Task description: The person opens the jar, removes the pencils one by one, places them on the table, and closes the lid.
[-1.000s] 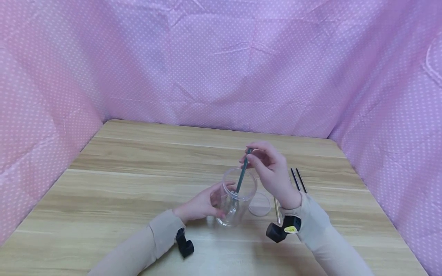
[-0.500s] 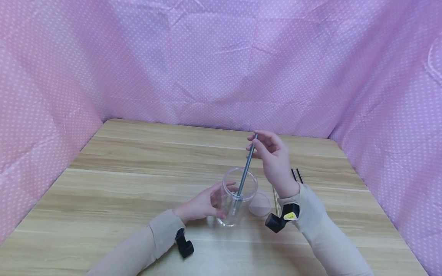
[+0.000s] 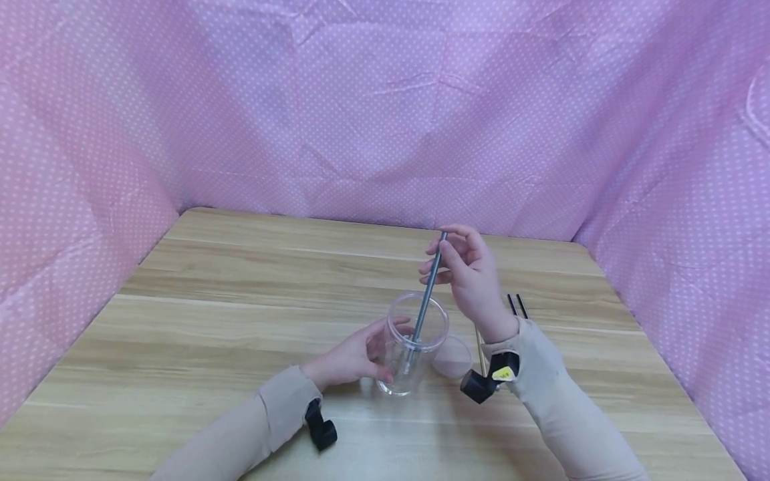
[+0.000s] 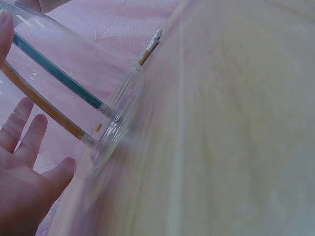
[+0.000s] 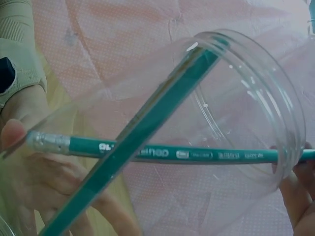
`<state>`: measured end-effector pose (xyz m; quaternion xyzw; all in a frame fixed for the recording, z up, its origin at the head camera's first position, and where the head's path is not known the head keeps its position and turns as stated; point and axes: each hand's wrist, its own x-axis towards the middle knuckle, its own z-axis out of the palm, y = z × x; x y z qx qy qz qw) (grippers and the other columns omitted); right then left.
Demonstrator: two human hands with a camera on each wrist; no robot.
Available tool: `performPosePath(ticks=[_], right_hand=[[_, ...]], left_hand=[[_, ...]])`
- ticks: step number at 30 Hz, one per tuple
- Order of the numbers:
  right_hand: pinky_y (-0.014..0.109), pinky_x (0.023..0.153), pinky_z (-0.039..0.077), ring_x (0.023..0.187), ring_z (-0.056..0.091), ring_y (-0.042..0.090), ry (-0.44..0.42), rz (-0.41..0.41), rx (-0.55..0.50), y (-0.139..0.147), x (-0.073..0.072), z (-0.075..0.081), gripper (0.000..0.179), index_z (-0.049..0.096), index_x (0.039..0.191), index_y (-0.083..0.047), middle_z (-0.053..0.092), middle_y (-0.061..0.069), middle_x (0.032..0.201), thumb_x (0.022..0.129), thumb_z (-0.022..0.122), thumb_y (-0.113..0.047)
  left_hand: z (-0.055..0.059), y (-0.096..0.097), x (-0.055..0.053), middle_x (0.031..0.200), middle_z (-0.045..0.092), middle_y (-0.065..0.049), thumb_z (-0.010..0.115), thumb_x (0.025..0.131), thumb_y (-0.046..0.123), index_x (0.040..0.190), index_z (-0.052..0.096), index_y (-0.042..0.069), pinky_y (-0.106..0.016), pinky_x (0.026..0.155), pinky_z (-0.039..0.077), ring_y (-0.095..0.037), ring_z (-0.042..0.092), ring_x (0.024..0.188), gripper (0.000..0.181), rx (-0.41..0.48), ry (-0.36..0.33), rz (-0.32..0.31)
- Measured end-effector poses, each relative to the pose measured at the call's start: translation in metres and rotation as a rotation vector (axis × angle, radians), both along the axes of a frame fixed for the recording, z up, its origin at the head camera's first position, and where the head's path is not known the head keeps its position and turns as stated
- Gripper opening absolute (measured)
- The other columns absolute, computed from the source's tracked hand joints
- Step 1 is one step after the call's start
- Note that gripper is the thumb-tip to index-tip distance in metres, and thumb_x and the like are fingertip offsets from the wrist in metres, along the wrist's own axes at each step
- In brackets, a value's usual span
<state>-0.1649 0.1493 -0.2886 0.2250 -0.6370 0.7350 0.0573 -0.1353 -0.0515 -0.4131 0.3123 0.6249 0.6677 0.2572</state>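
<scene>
A clear jar (image 3: pixel 397 385) stands upright on the table, my left hand (image 3: pixel 349 357) wrapped round its left side with the thumb in front. Above the rim, my right hand (image 3: pixel 478 284) pinches a green pencil (image 3: pixel 430 287) near its top. The pencil leans down into the jar, eraser end lowest. In the right wrist view its metal eraser band (image 5: pixel 51 142) shows through the wall, and a second green length (image 5: pixel 142 132) crosses it diagonally. Through the jar, the left wrist view shows a teal length (image 4: pixel 59 76) and an orange-brown one (image 4: pixel 44 105).
A clear round lid (image 3: pixel 454 361) lies just right of the jar. Beside it, partly under my right forearm, are a gold pencil (image 3: pixel 480 351) and two black-ended sticks (image 3: pixel 521 306). Pink dotted cloth (image 3: pixel 385 120) hangs round the wooden table (image 3: pixel 252 300).
My right hand has risen and moved away from me with the pencil, so more of it shows above the rim. It then shifted slightly left. The left hand and jar stayed put.
</scene>
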Motion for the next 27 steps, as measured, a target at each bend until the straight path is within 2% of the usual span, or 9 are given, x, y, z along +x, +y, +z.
performPosePath(ticks=[6,10,14,17,21,24,27], right_hand=[[0.036,0.065,0.06,0.075,0.068,0.011,0.033,0.099,0.019,0.007,0.0,-0.003,0.044,0.054,0.118,-0.026,0.063,-0.002,0.095,0.09,0.052,0.008],[0.038,0.066,0.06,0.078,0.068,0.012,0.05,0.16,0.039,0.011,0.0,-0.005,0.045,0.053,0.122,-0.026,0.062,-0.001,0.098,0.089,0.057,0.005],[0.038,0.067,0.06,0.079,0.067,0.012,0.048,0.176,0.049,0.011,0.001,-0.006,0.044,0.053,0.123,-0.027,0.062,-0.001,0.1,0.09,0.057,0.002],[0.036,0.066,0.06,0.078,0.067,0.011,0.041,0.146,0.047,0.011,0.0,-0.005,0.047,0.053,0.123,-0.028,0.062,-0.003,0.099,0.09,0.054,0.006],[0.033,0.065,0.06,0.076,0.066,0.01,0.009,0.066,-0.005,0.01,-0.003,0.001,0.048,0.053,0.12,-0.027,0.063,-0.004,0.097,0.09,0.049,0.01],[0.029,0.064,0.059,0.075,0.065,0.01,-0.056,-0.009,-0.089,0.009,-0.007,0.008,0.044,0.053,0.118,-0.026,0.062,-0.004,0.096,0.091,0.048,0.009],[0.025,0.063,0.058,0.075,0.064,0.009,-0.149,-0.069,-0.181,0.01,-0.012,0.013,0.04,0.051,0.119,-0.024,0.06,-0.003,0.096,0.093,0.047,0.007]], left_hand=[[0.0,-0.001,-0.001,0.149,0.038,-0.014,0.077,0.074,0.008,0.149,0.025,0.009,-0.053,0.113,0.026,-0.031,0.032,0.139,0.091,-0.003,-0.003,-0.005],[-0.001,-0.001,-0.001,0.15,0.036,-0.014,0.079,0.073,0.012,0.149,0.024,0.008,-0.053,0.114,0.024,-0.031,0.03,0.14,0.093,0.0,0.003,-0.006],[-0.001,0.0,0.0,0.152,0.034,-0.012,0.077,0.075,0.008,0.15,0.022,0.008,-0.053,0.114,0.023,-0.031,0.029,0.141,0.093,-0.025,-0.004,0.001],[-0.002,0.001,0.0,0.152,0.033,-0.012,0.074,0.076,0.001,0.15,0.02,0.009,-0.053,0.115,0.023,-0.031,0.029,0.141,0.092,-0.043,-0.015,-0.001],[-0.001,0.002,0.001,0.152,0.032,-0.016,0.071,0.077,-0.004,0.15,0.021,0.008,-0.054,0.114,0.023,-0.033,0.029,0.14,0.089,-0.045,0.008,0.005],[0.0,0.002,0.002,0.151,0.032,-0.019,0.069,0.075,-0.008,0.149,0.022,0.005,-0.054,0.114,0.023,-0.035,0.029,0.14,0.089,-0.03,0.025,0.01],[0.0,0.002,0.002,0.151,0.033,-0.016,0.069,0.073,-0.009,0.149,0.023,0.006,-0.052,0.115,0.022,-0.033,0.029,0.14,0.09,-0.022,0.019,0.014]])
